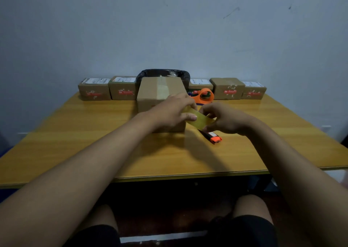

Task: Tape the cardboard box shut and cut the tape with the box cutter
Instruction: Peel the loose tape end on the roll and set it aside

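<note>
A strip of tape held between two hands in front of a cardboard box.

The tape strip [197, 119] is pinched at its near end by the curled fingers of the right hand [225, 120] and at its far end by the thumb and fingers of the left hand [172, 111]. The box cutter [212, 137] lies on the table [75, 143] beneath the right hand. The cardboard box [160, 94] stands just behind, its top seam already taped; the orange tape dispenser [204, 95] is seen beyond it.

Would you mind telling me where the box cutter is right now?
The black and orange box cutter lies on the yellow wooden table, just under the right hand, right of the brown cardboard box.
</note>
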